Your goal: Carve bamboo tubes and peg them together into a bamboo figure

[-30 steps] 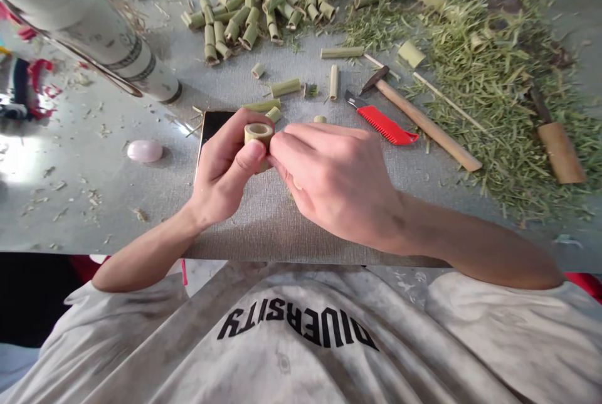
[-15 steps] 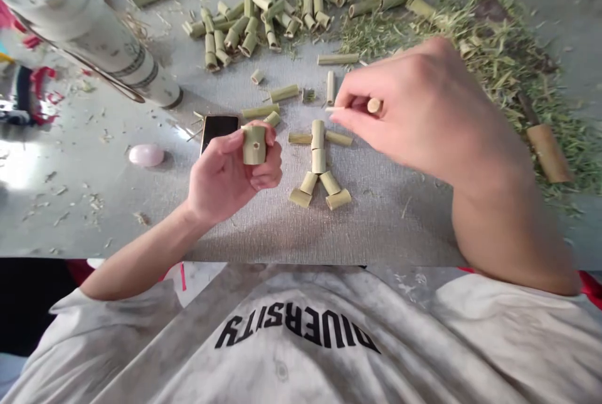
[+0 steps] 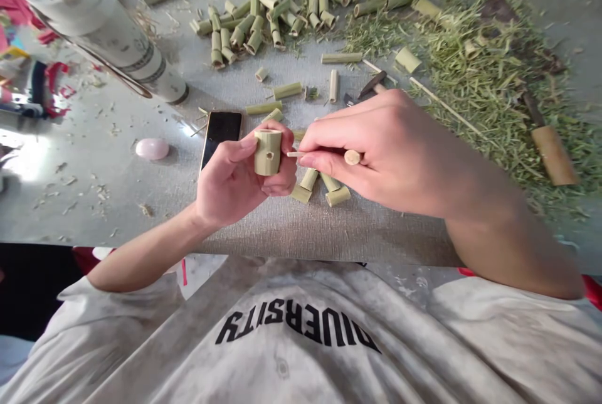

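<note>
My left hand (image 3: 235, 175) is closed round a short bamboo tube (image 3: 268, 162) with a small hole in its side, held upright above the table. Between thumb and forefinger, my right hand (image 3: 371, 153) pinches a thin pale stick (image 3: 295, 154), its tip just right of the tube and apart from it. The round end of a wooden piece (image 3: 352, 157) also pokes out of the right fist; the rest of it is hidden. Under the right hand lie short bamboo pieces (image 3: 337, 196) laid out in a figure, its upper part mostly covered.
A phone (image 3: 221, 134) and a pink oval object (image 3: 152, 149) lie left. A white bottle (image 3: 108, 34) stands behind them. Cut bamboo pieces (image 3: 256, 34) are heaped at the back. A small hammer (image 3: 372, 84), green shavings (image 3: 475, 90) and a wooden-handled tool (image 3: 555, 153) lie right.
My right hand has come left and down toward the tube, bringing the stick close to its side. The hammer has come into view, and the figure is now largely covered.
</note>
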The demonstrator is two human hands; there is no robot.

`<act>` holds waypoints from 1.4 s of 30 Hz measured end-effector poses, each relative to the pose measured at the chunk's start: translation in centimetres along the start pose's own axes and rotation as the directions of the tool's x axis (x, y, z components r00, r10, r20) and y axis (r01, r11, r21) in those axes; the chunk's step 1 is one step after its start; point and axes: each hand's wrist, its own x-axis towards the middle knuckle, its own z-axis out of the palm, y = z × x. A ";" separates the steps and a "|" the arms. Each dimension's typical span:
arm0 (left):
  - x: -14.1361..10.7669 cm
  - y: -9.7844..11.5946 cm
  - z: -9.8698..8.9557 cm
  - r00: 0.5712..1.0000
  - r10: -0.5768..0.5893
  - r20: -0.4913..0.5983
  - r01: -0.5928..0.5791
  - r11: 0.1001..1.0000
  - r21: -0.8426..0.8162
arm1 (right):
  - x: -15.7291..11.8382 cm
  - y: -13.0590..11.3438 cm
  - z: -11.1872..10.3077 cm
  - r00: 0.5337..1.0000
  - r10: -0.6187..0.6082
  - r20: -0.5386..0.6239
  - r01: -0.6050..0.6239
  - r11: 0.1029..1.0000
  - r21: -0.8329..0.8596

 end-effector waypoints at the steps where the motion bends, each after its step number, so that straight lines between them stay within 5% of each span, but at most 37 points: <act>1: -0.1 0.0 0.1 1.000 -0.008 -0.012 0.008 1.000 0.016 | 0.0 -0.1 0.0 1.000 -0.002 0.004 0.002 1.000 0.003; 11: 0.0 0.4 0.7 0.999 -0.012 0.048 0.017 0.995 -0.096 | -0.2 0.3 0.1 0.999 -0.045 -0.023 0.045 0.999 0.011; 18: 0.2 0.7 0.2 1.000 0.027 -0.011 -0.026 0.999 0.035 | -0.8 2.9 -3.3 0.981 -0.114 -0.158 0.075 0.970 -0.233; 21: 0.2 0.7 -0.1 0.998 0.061 0.017 -0.062 0.997 0.047 | -0.8 6.0 -4.8 0.978 0.104 -0.180 -0.166 0.912 -0.376; 24: 0.3 0.6 -0.5 0.996 0.088 0.000 -0.088 0.991 0.097 | -0.8 9.5 -5.2 0.916 0.346 -0.201 -0.400 0.803 -0.442; 27: 0.4 0.4 -0.7 0.992 0.119 -0.036 -0.114 0.986 0.120 | -0.8 12.5 -4.7 0.858 0.462 -0.223 -0.512 0.741 -0.435; 33: 0.5 -0.2 -0.4 0.972 0.192 -0.137 -0.182 0.980 0.084 | -1.1 14.8 -4.0 0.770 0.611 -0.183 -0.630 0.684 -0.367; 42: 0.3 -0.4 -0.1 0.964 0.248 -0.097 -0.238 0.966 0.106 | -0.8 15.1 -3.6 0.692 0.715 -0.102 -0.688 0.611 -0.391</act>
